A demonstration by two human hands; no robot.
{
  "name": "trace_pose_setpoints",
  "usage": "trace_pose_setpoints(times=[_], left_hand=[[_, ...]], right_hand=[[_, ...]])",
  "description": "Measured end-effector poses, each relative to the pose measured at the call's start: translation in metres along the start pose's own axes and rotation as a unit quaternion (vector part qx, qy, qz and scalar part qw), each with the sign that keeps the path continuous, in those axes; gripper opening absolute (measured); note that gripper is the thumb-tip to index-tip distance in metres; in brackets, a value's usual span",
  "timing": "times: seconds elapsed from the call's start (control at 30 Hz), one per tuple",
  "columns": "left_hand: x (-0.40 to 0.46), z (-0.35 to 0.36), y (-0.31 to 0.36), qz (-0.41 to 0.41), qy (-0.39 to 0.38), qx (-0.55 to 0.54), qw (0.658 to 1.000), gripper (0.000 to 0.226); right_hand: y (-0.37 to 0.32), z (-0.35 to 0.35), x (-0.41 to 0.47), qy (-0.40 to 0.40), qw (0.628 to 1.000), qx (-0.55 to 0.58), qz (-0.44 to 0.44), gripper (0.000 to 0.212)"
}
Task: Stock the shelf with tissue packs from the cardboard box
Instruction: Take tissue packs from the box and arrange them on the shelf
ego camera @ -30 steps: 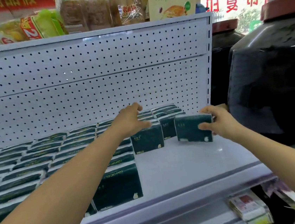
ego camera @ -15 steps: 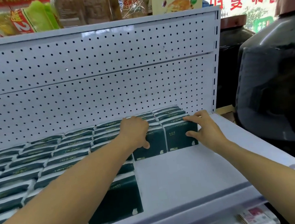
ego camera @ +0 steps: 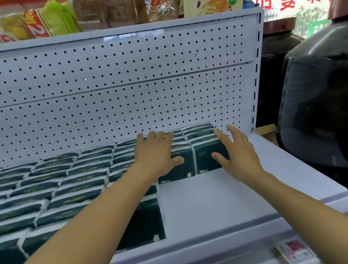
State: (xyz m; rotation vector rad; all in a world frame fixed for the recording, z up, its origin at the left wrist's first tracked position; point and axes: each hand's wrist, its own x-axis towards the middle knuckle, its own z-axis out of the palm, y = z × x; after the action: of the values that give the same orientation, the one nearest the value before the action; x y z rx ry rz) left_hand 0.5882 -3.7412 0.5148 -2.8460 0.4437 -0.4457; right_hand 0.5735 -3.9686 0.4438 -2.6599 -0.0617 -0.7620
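- My left hand lies flat over the dark green tissue packs, fingers straight, thumb against the front of one upright pack; it grips nothing.
- My right hand is spread wide, thumb and fingertips touching the end tissue pack, with no grip around it.
- That pack stands upright at the right end of the rows on the white shelf, touching its neighbour.
- A pegboard back panel rises behind; a large dark jar stands beside the shelf on the right.

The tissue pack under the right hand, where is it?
It stands on the shelf, rightmost in its row, near the right end of the pegboard.
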Motion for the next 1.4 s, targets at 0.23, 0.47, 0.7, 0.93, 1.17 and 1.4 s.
trace_pose_setpoints(times=[0.23,0.47,0.7,0.93,1.17,1.4], left_hand=[[-0.123,-0.024,0.028,-0.022,0.248,-0.074,0.966,0.064],[-0.28,-0.002,0.04,-0.066,0.246,-0.095,0.962,0.06],[-0.414,0.033,-0.001,-0.237,0.044,-0.038,0.97,0.075],[-0.515,0.057,-0.105,-0.317,-0.01,-0.007,0.948,0.079],[-0.636,0.078,-0.264,-0.379,-0.056,0.03,0.923,0.074],[-0.738,0.116,-0.396,-0.488,-0.129,-0.055,0.861,0.065]], right_hand=[[-0.03,-0.04,-0.081,0.113,0.988,0.03,-0.104,0.045],[-0.059,-0.05,-0.194,0.032,0.98,0.054,-0.189,0.05],[-0.138,-0.023,-0.265,-0.095,0.954,0.037,-0.283,0.059],[-0.289,0.026,-0.308,-0.169,0.909,0.061,-0.376,0.06],[-0.471,0.092,-0.352,-0.22,0.881,0.095,-0.408,0.057],[-0.604,0.17,-0.391,-0.297,0.855,0.097,-0.413,0.055]])
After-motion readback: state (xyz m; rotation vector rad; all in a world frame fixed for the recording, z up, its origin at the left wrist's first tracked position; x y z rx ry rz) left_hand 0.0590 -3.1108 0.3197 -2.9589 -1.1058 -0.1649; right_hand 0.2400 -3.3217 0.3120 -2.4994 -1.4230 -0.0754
